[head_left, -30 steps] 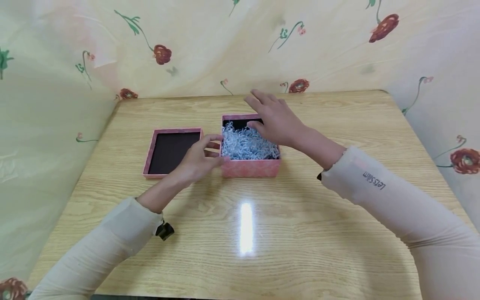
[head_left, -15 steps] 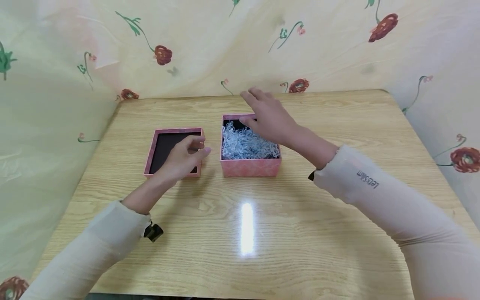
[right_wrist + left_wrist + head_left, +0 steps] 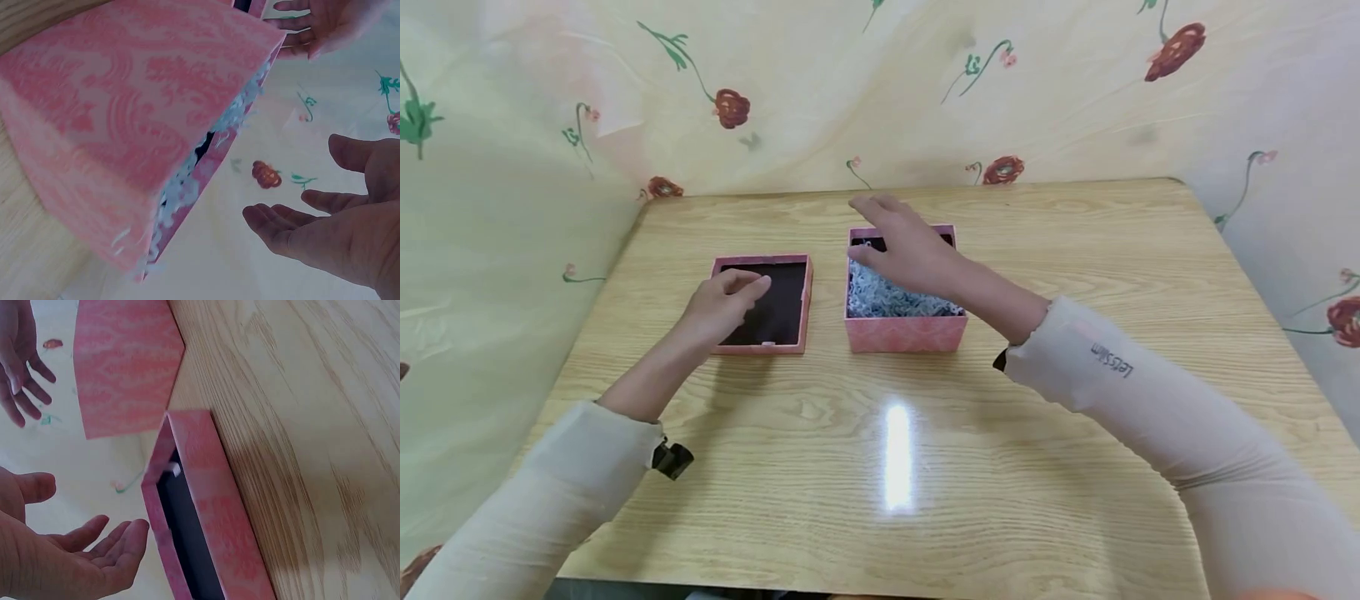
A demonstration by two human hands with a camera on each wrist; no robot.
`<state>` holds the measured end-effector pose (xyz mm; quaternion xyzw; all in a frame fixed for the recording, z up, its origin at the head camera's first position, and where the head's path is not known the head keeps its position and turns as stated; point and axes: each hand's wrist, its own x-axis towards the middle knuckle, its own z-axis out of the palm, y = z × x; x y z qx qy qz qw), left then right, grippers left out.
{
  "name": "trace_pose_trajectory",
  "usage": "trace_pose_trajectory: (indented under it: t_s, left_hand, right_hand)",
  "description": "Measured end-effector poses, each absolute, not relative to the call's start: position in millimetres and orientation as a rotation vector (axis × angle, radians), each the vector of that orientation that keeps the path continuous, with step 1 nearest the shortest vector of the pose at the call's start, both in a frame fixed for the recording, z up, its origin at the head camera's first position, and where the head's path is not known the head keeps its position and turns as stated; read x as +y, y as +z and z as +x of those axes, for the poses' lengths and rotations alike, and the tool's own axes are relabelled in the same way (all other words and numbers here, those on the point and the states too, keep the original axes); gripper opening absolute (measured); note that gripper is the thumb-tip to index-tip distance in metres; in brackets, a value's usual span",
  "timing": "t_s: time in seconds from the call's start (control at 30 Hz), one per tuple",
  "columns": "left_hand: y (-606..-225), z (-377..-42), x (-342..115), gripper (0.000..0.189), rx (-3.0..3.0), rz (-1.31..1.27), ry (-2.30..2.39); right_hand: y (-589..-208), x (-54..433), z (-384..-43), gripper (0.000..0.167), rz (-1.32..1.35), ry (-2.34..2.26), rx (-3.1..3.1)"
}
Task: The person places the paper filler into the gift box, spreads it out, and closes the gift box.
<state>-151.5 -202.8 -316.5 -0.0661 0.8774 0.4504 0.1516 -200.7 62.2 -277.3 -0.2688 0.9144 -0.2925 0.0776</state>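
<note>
A pink patterned box stands on the table, filled with light blue shredded paper. Over its far side hovers my right hand, fingers spread loosely and holding nothing. Left of the box lies the pink box lid, turned up so its black inside shows. My left hand is above the lid's left part, its fingers gently bent and nothing between them. In the left wrist view the fingertips are close beside the lid's rim. The right wrist view shows blue shreds along the box's top edge.
Both box parts sit toward the back of the wood-grain table. A pale floral sheet hangs behind and at both sides. A small white bit shows at the lid's near inner edge.
My left hand has moved left, from the box's left side to over the lid. My right hand has shifted left above the box. The box and lid stay in place.
</note>
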Motion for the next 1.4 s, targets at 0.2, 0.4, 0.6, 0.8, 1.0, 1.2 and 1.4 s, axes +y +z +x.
trace_pose_trajectory:
  t_s: [0.2,0.4,0.6,0.8,1.0,1.2,1.4]
  left_hand:
    - [-311.6,-153.1,-215.3,0.064,2.55,-0.239,1.226]
    - [-309.2,-157.4,-233.1,0.072,2.534,-0.282,1.159]
    - [-310.2,-160.5,-248.6,0.079,2.501,-0.29,1.079]
    - [-311.7,-163.1,-254.9,0.085,2.483,-0.288,1.006]
    - [-314.1,-167.3,-260.4,0.087,2.455,-0.296,0.93]
    - [-317.3,-169.8,-263.1,0.088,2.44,-0.288,0.934]
    - [-320.8,-171.4,-264.8,0.087,2.384,-0.294,0.945]
  right_hand:
    - [-279.1,51.5,-197.4,0.064,-0.816,-0.911,2.703]
    - [-283.6,31.2,-186.5,0.064,-0.853,-1.007,2.621]
    - [-291.4,10.6,-175.1,0.066,-0.916,-1.067,2.518]
    - [-301.2,-2.9,-170.2,0.071,-0.903,-1.065,2.427]
    - [-315.2,-20.0,-163.1,0.075,-0.864,-1.004,2.358]
    - [-330.0,-26.7,-158.4,0.082,-0.729,-0.909,2.368]
    - [-350.1,-32.4,-153.9,0.086,-0.613,-0.865,2.438]
